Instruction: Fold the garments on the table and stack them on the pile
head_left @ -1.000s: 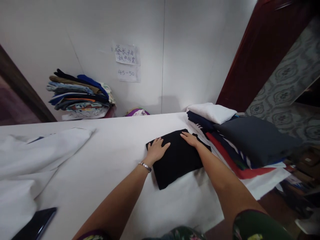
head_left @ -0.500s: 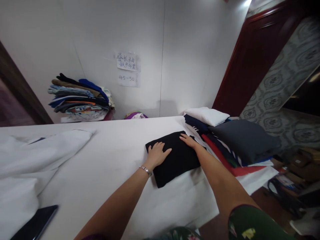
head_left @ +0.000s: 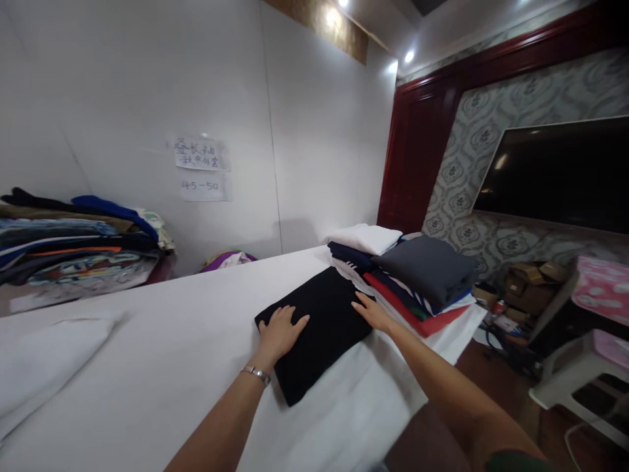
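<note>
Our right hand [head_left: 372,312] slid to the near right edge of the one black folded garment [head_left: 314,322] at centre frame, left hand [head_left: 280,331] flat, both spread wide, folded stack [head_left: 417,275] just right.

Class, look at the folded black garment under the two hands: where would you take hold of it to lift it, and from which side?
Probably by its two short ends, one hand at each. The folded black garment lies flat on the white table, left hand on its left end, right hand at its right edge. Slide fingers under from both sides so the fold holds.
</note>
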Demonstrator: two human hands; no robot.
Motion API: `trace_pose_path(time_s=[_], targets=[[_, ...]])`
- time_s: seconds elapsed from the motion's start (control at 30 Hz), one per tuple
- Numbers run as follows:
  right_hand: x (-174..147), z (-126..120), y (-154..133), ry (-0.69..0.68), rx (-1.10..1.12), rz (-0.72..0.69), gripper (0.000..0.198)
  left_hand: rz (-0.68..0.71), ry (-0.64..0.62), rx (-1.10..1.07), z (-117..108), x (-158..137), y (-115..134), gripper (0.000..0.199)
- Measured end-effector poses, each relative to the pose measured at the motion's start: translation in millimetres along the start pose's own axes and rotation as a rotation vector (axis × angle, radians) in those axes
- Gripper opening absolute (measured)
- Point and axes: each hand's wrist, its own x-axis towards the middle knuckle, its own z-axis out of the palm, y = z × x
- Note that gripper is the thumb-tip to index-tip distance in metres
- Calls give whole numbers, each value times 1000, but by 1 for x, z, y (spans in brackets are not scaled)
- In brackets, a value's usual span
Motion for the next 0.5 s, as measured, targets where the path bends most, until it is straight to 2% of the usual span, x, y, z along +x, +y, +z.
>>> trace_pose_path(time_s=[0.13, 0.23, 0.3, 0.37, 0.43, 0.5], targets=[[-36, 14, 17, 310, 460, 164, 77, -10, -7, 3, 0, 0, 0, 64], [-63, 29, 15, 385, 906, 289, 70, -15, -8, -4, -1, 0, 0, 66], [-81, 38, 8, 315, 1163, 360, 56, -14, -2, -5, -1, 0, 0, 65], [-96, 47, -2, 171, 1326, 410, 42, -10, 3, -5, 0, 0, 0, 65], [-104, 57, -14, -7, 1407, 473, 35, -9, 9, -2, 1, 1, 0, 64], [-106, 66, -26, -112, 1436, 515, 32, -6, 16, -4, 2, 2, 0, 65]])
